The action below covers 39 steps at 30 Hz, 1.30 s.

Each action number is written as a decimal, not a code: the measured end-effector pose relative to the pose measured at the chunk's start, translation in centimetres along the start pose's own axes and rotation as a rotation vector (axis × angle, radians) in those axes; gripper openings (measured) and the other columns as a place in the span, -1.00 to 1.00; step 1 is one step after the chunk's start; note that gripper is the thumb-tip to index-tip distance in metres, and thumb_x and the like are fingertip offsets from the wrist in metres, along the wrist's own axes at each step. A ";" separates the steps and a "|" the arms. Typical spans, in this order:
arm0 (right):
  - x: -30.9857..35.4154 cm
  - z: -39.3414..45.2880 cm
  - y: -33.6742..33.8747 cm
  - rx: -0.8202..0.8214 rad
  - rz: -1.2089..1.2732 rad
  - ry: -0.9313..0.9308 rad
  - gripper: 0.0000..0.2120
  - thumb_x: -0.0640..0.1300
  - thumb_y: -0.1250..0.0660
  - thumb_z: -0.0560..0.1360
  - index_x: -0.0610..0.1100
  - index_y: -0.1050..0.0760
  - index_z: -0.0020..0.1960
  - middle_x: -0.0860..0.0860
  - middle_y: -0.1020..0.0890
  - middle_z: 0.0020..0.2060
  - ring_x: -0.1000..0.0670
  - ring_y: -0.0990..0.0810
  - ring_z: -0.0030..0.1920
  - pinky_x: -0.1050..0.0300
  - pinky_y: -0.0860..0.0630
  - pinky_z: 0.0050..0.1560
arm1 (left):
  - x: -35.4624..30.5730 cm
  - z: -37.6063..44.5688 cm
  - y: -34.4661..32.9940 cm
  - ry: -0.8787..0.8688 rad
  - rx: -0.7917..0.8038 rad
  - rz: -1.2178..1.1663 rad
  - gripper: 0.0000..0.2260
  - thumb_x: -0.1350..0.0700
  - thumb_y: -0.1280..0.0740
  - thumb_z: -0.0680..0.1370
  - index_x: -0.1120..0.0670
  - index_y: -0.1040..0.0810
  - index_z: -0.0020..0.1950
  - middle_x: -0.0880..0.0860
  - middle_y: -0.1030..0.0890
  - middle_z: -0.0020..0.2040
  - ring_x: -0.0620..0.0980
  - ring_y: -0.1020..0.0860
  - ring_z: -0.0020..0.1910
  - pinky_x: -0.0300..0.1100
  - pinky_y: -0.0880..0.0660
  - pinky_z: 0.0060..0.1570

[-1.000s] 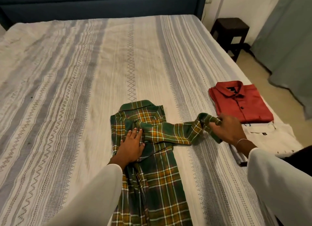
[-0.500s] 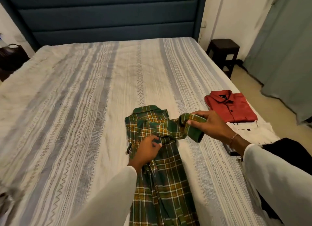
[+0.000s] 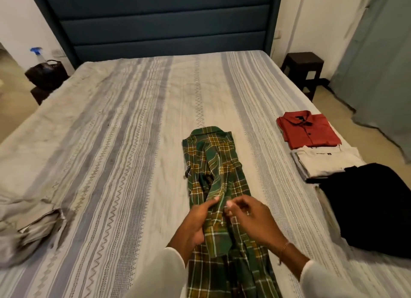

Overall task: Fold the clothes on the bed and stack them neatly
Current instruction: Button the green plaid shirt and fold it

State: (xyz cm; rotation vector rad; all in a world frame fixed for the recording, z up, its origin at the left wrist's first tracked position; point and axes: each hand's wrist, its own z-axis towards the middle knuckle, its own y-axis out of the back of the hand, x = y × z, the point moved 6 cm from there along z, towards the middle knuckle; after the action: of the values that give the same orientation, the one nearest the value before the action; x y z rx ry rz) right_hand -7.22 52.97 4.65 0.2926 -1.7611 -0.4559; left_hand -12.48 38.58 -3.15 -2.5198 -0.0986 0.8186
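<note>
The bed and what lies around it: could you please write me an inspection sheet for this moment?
Surface: bed under a striped grey-and-white cover.
Job's things: green plaid shirt lengthwise mid-bed, part folded; red shirt and white garment folded at right; black garment nearer.
Clutter: grey bundle at left edge.
Grippers: left hand grips the plaid; right hand curled at it, contact unclear.
Cables: nothing seen.
Surroundings: blue headboard, dark stool, curtain, bag, spray bottle.
</note>
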 end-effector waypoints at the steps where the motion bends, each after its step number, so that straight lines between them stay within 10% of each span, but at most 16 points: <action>1: -2.4 -0.4 -0.7 -0.061 0.079 -0.145 -0.68 0.26 -0.36 0.51 0.03 -0.60 0.06 0.14 -0.68 -0.06 0.12 -0.64 -0.01 0.30 -0.50 -0.13 | 1.0 -0.1 0.6 0.023 -0.021 -0.024 -0.55 0.04 -0.44 0.53 0.26 -0.56 0.33 0.32 -0.62 0.22 0.30 -0.60 0.20 0.24 -0.53 0.23; 6: -7.6 -1.5 -6.6 0.136 0.426 -0.402 -0.47 0.39 -0.45 0.36 0.05 -0.64 0.15 0.13 -0.74 -0.01 0.08 -0.71 0.04 0.03 -0.63 0.13 | 4.7 0.3 2.7 0.128 -0.001 -0.176 -0.51 -0.14 -0.22 0.65 0.24 -0.57 0.32 0.32 -0.60 0.25 0.29 -0.58 0.25 0.22 -0.46 0.33; 10: -8.7 -0.9 -7.8 0.027 0.437 -0.396 -0.76 0.14 -0.29 0.62 0.06 -0.64 0.12 0.10 -0.74 -0.02 0.04 -0.71 0.05 -0.10 -0.62 0.18 | 6.3 0.9 2.9 0.144 -0.111 -0.122 -0.49 -0.18 -0.18 0.65 0.21 -0.61 0.29 0.27 -0.67 0.14 0.23 -0.67 0.09 0.15 -0.56 0.18; 15: -9.0 -0.8 -7.3 -0.021 0.332 -0.357 -0.84 -0.11 -0.29 0.65 0.06 -0.65 0.06 0.10 -0.73 -0.08 0.05 -0.70 0.00 0.00 -0.66 0.08 | 3.9 0.6 3.3 -0.246 -0.559 0.710 -0.58 -0.31 -0.29 0.56 0.03 -0.47 0.15 0.01 -0.62 0.07 0.01 -0.61 0.04 0.05 -0.57 0.18; 20: -8.4 -0.5 -6.7 -0.090 0.133 -0.268 -0.91 -0.10 -0.36 0.61 0.01 -0.64 0.03 0.09 -0.70 -0.13 0.08 -0.69 -0.10 0.06 -0.69 -0.04 | 2.5 0.3 1.6 -0.293 -0.611 1.034 -0.53 -0.44 -0.36 0.40 -0.07 -0.57 0.00 -0.11 -0.64 -0.09 -0.11 -0.61 -0.12 -0.21 -0.53 -0.19; 25: -8.4 -0.5 -6.8 -0.101 0.058 -0.216 -0.93 -0.09 -0.37 0.60 0.00 -0.63 -0.03 0.10 -0.68 -0.16 0.12 -0.66 -0.10 0.26 -0.59 -0.13 | 3.2 1.7 3.3 -0.031 -0.561 0.567 -0.85 0.03 -0.41 0.57 0.09 -0.66 -0.12 0.09 -0.69 -0.09 0.05 -0.64 -0.11 -0.02 -0.63 0.06; 30: -8.6 -1.2 -7.3 -0.132 0.073 -0.244 -0.90 -0.04 -0.28 0.65 -0.02 -0.54 -0.01 0.07 -0.63 -0.14 0.07 -0.60 -0.11 0.21 -0.48 -0.18 | 4.7 1.8 4.0 0.051 -0.482 0.294 -0.80 -0.03 -0.34 0.62 0.07 -0.65 0.08 0.11 -0.68 0.06 0.15 -0.62 0.05 0.09 -0.59 0.16; 39: -10.0 -2.5 -4.9 -0.335 0.263 -0.319 -0.90 -0.06 -0.21 0.68 -0.07 -0.45 0.10 0.03 -0.57 -0.10 0.09 -0.53 -0.12 0.26 -0.41 -0.20 | 2.7 -1.2 6.0 -0.448 -0.660 0.419 -0.73 -0.08 -0.09 0.71 0.01 -0.44 0.30 -0.02 -0.53 0.20 0.02 -0.54 0.17 0.02 -0.52 0.29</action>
State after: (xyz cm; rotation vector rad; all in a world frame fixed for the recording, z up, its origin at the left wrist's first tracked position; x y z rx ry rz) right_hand -2.68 52.50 -5.79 -0.2604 -1.9586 -0.6204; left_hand -10.10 33.35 -6.54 -2.9463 0.0208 1.7575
